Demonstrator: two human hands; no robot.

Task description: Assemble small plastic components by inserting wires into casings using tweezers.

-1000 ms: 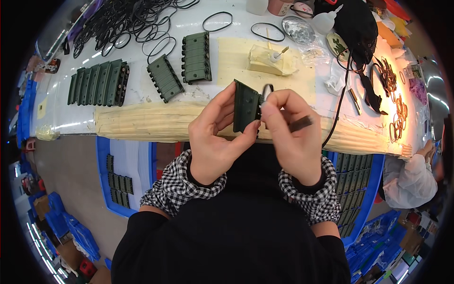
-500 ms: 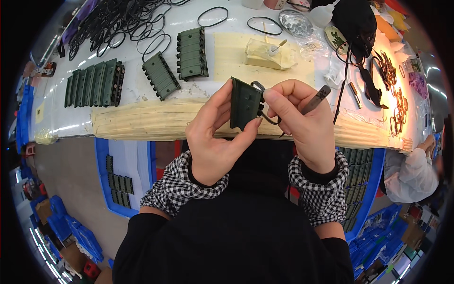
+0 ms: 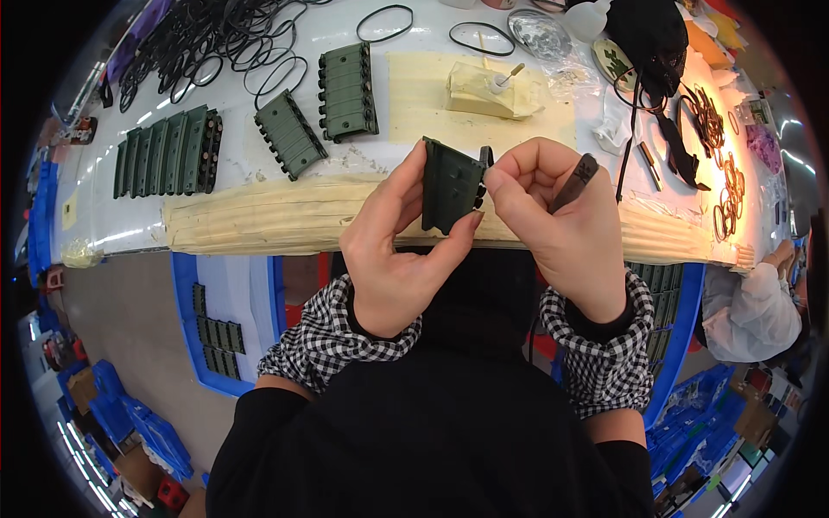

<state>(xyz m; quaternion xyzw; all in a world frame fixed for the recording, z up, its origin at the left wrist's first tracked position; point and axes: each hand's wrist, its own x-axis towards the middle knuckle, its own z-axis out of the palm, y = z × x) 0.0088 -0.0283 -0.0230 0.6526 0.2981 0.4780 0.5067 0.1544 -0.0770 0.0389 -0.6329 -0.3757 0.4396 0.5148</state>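
My left hand (image 3: 389,255) holds a dark green plastic piece (image 3: 449,188) upright between thumb and fingers, its small black knobs along the right edge. At that edge the thumb and forefinger of my right hand (image 3: 566,233) pinch a black rubber band (image 3: 486,157). Only a short loop of the band shows at the piece's upper right; my fingers cover the rest. A dark, flat-ended tool, perhaps tweezers (image 3: 574,183), lies across the right palm, its other end hidden. More green pieces lie beyond: a ribbed block (image 3: 168,153), a small one (image 3: 291,135) and a longer one (image 3: 347,91).
A tangled heap of black bands (image 3: 203,47) covers the far left. A taped block with a small stick (image 3: 488,91) stands mid-table. Blue trays (image 3: 183,319) with green pieces flank my lap. A black cord (image 3: 631,138) hangs at right. Another person's pale sleeve (image 3: 751,315) shows far right.
My right hand has shifted slightly right, drawing the band. The band's lower strand, seen below the fingers before, is out of sight, as is the tool's pointed tip. My left hand has barely moved.
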